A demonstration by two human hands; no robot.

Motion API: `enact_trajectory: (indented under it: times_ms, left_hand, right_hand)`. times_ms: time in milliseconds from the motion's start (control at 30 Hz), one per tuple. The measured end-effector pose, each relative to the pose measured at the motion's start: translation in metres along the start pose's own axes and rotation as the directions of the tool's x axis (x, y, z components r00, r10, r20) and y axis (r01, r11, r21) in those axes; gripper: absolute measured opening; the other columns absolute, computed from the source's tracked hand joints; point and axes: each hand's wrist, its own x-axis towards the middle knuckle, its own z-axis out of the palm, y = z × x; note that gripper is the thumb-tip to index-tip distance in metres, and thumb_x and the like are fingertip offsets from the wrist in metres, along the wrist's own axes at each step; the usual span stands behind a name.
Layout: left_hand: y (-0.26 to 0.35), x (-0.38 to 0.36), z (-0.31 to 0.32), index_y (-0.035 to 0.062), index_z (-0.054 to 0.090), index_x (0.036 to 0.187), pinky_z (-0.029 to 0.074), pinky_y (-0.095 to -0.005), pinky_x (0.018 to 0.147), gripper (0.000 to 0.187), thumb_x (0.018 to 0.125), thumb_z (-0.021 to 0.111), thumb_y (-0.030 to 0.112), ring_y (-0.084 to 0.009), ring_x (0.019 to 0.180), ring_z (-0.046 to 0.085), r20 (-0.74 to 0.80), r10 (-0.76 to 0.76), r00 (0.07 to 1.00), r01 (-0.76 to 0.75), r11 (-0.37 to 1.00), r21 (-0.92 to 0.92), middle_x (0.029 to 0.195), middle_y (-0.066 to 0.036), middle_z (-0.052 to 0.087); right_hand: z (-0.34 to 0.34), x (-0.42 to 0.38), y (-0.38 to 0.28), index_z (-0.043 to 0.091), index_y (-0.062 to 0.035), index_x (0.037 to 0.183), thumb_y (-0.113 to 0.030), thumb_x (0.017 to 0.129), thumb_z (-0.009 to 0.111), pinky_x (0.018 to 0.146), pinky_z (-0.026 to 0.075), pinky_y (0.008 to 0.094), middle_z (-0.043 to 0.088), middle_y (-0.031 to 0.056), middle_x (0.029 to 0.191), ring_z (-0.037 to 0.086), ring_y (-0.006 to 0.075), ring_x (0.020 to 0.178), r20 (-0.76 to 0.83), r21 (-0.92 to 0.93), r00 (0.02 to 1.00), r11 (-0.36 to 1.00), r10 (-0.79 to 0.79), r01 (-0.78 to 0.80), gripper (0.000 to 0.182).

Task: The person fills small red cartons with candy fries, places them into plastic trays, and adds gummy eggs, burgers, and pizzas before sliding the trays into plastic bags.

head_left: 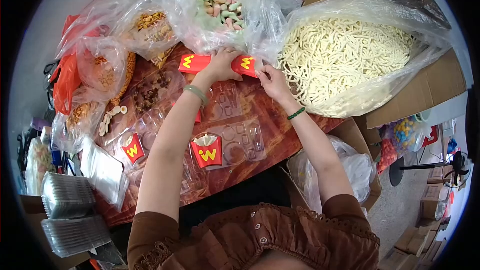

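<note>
Near the back of the table, my left hand wraps over red fry cartons with a yellow W-like mark, its thumb on the near side. My right hand pinches the right end of the red carton on that side. Whether they are one stack or separate pieces is hidden under my left hand. Closer to me, a red fry carton with pale sticks sits in a clear plastic tray. Another red carton lies in a tray to the left.
A big plastic-lined box of pale fry-shaped sticks stands at right. Behind my hands lies a bag of pastel candies. Bags of orange snacks line the left. Stacked clear trays stand at lower left; an open cardboard box is below my right arm.
</note>
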Motion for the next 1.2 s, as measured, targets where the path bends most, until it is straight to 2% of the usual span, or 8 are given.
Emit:
enact_trajectory:
  times_ms: [200, 300, 367, 500, 633, 700, 900, 1200]
  left_hand:
    - [0.021, -0.022, -0.019, 0.0032, 0.044, 0.134, 0.033, -0.0398, 0.105, 0.096, 0.054, 0.086, 0.038, -0.0318, 0.124, 0.043, -0.257, 0.134, 0.957, -0.177, 0.973, -0.150, 0.133, -0.016, 0.048]
    - [0.047, -0.036, -0.030, -0.0018, 0.046, 0.130, 0.045, -0.0305, 0.093, 0.068, 0.076, 0.077, 0.025, -0.0168, 0.108, 0.055, -0.011, 0.089, 0.996, -0.060, 0.562, -0.825, 0.123, -0.011, 0.056]
    - [0.056, -0.049, -0.032, -0.0013, 0.048, 0.129, 0.046, -0.0299, 0.091, 0.061, 0.080, 0.075, 0.023, -0.0153, 0.105, 0.056, 0.103, 0.065, 0.993, 0.061, 0.468, -0.882, 0.119, -0.009, 0.058]
    - [0.076, -0.073, -0.033, 0.0009, 0.050, 0.125, 0.048, -0.0277, 0.087, 0.046, 0.086, 0.068, 0.019, -0.0120, 0.098, 0.059, 0.192, -0.063, 0.979, 0.201, 0.230, -0.952, 0.110, -0.003, 0.062]
    - [0.089, -0.088, -0.017, 0.0014, 0.050, 0.126, 0.048, -0.0283, 0.085, 0.044, 0.088, 0.066, 0.018, -0.0117, 0.098, 0.058, 0.138, -0.115, 0.984, 0.139, -0.006, -0.990, 0.111, -0.003, 0.061]
    - [0.095, -0.093, -0.011, 0.0017, 0.050, 0.126, 0.049, -0.0285, 0.082, 0.044, 0.088, 0.066, 0.018, -0.0109, 0.099, 0.058, 0.115, -0.108, 0.988, 0.115, 0.001, -0.993, 0.111, -0.003, 0.061]
    - [0.100, -0.113, -0.008, 0.0005, 0.048, 0.127, 0.049, -0.0290, 0.087, 0.044, 0.088, 0.064, 0.013, -0.0132, 0.101, 0.058, 0.078, -0.098, 0.992, 0.078, 0.005, -0.997, 0.113, -0.004, 0.060]
    - [0.124, -0.114, -0.011, 0.0008, 0.049, 0.127, 0.047, -0.0283, 0.090, 0.048, 0.087, 0.068, 0.017, -0.0125, 0.102, 0.058, 0.059, -0.030, 0.998, 0.057, -0.047, -0.997, 0.113, -0.004, 0.061]
  right_hand:
    - [-0.036, -0.041, -0.030, 0.056, 0.0000, 0.088, -0.009, 0.087, 0.059, 0.064, 0.044, 0.0346, 0.055, 0.0136, 0.078, 0.055, 0.0275, 0.070, -0.106, -0.235, 0.927, 0.915, -0.359, 0.327, 0.009]
    - [-0.054, -0.055, -0.065, 0.056, -0.0012, 0.089, -0.007, 0.086, 0.060, 0.066, 0.045, 0.0366, 0.053, 0.0141, 0.080, 0.055, 0.0322, 0.075, 0.010, -0.221, 0.878, 0.855, -0.479, 0.469, 0.008]
    - [-0.064, -0.057, -0.070, 0.058, -0.0013, 0.091, -0.009, 0.088, 0.058, 0.066, 0.046, 0.0346, 0.055, 0.0123, 0.081, 0.058, 0.0281, 0.075, 0.048, -0.208, 0.874, 0.851, -0.483, 0.482, 0.008]
    - [-0.108, -0.025, -0.051, 0.062, -0.0008, 0.098, -0.017, 0.090, 0.057, 0.071, 0.049, 0.0324, 0.064, 0.0122, 0.088, 0.062, 0.0226, 0.079, 0.003, -0.251, 0.998, 0.966, -0.070, 0.068, 0.019]
    - [-0.135, 0.016, -0.001, 0.058, 0.0019, 0.107, -0.040, 0.078, 0.069, 0.084, 0.048, 0.0422, 0.063, 0.0208, 0.098, 0.061, 0.0331, 0.096, -0.173, -0.709, 0.982, 0.682, 0.078, -0.179, 0.052]
    - [-0.124, 0.023, 0.007, 0.055, -0.0002, 0.119, -0.046, 0.073, 0.072, 0.088, 0.047, 0.0408, 0.062, 0.0224, 0.108, 0.059, 0.0348, 0.103, -0.135, -0.790, 0.989, 0.596, 0.058, -0.143, 0.067]
    - [-0.140, 0.045, 0.010, 0.066, -0.0027, 0.095, -0.017, 0.069, 0.070, 0.080, 0.050, 0.0369, 0.066, 0.0197, 0.093, 0.063, 0.0323, 0.087, -0.110, -0.630, 0.994, 0.773, 0.000, -0.069, 0.030]
    - [-0.163, 0.053, -0.026, 0.067, 0.0026, 0.094, -0.044, 0.061, 0.080, 0.079, 0.051, 0.0358, 0.067, 0.0192, 0.097, 0.065, 0.0315, 0.089, 0.034, -0.877, 0.919, 0.453, 0.392, -0.161, 0.059]
